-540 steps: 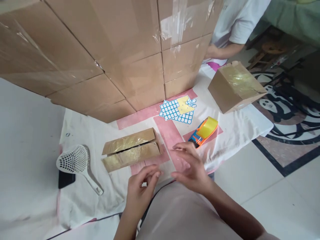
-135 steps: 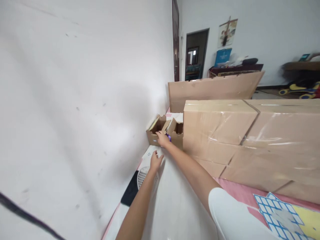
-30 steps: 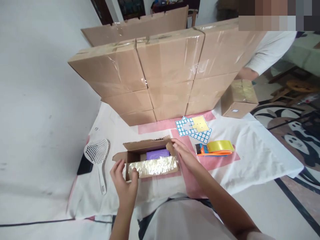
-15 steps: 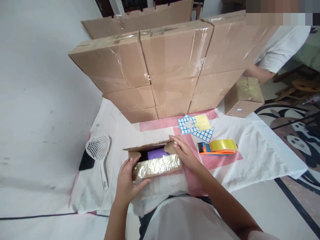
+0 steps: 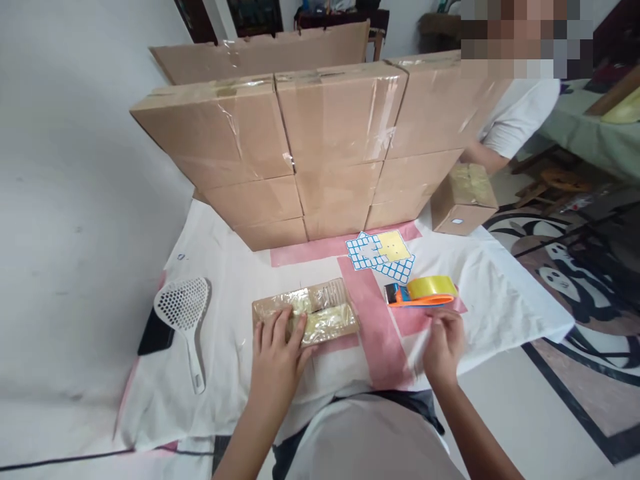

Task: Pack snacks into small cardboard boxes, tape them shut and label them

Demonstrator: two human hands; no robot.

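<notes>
A small cardboard box (image 5: 327,320) lies on the cloth in front of me, its lid down and shiny clear tape across it. My left hand (image 5: 280,340) rests on its top at the left, fingers spread. To the right is an orange and blue tape dispenser (image 5: 420,301) with a roll of yellow tape (image 5: 433,287). Just below it is my right hand (image 5: 444,343), its fingers curled together. Whether anything is between them, or whether they touch the dispenser, I cannot make out.
A wall of taped cardboard boxes (image 5: 335,127) stands behind. Blue-and-white label sheets (image 5: 380,255) lie before it. On the left are a white slotted skimmer (image 5: 185,310) and a dark flat object (image 5: 155,333). Another person's arm (image 5: 487,157) reaches behind a carton (image 5: 463,207).
The small box's raised flap has come down, hiding the purple thing inside. My left hand has moved onto its top. My right hand has left the box and moved right to the tape dispenser.
</notes>
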